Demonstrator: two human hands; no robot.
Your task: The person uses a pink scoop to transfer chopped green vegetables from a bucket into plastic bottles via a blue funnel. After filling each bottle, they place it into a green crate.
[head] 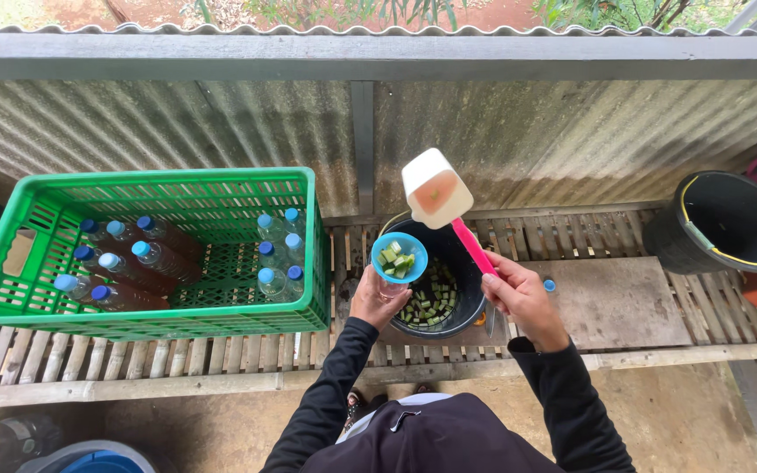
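Both hands were up over a black bucket [470, 311] that sat on a slatted wooden bench [133, 363]. Her left hand [378, 302] was curled around something under a blue funnel [399, 257], but what it gripped was too hidden to tell. Green chunks sat in the funnel. More green chunks floated in the bucket right below it. Her right hand [519, 293] was closed tight around the pink handle of a white scoop [435, 188]. The scoop was lifted above the bucket and just beside the funnel, and it held brownish liquid with one green bit in it. A small blue cap [549, 285] lay on a flat board [624, 302] near the right hand. To the left stood a green crate [10, 263] with blue-capped bottles [155, 258] lying and standing inside. Another black bucket [720, 223] stood far off to the right, by a grey tin wall [221, 131]
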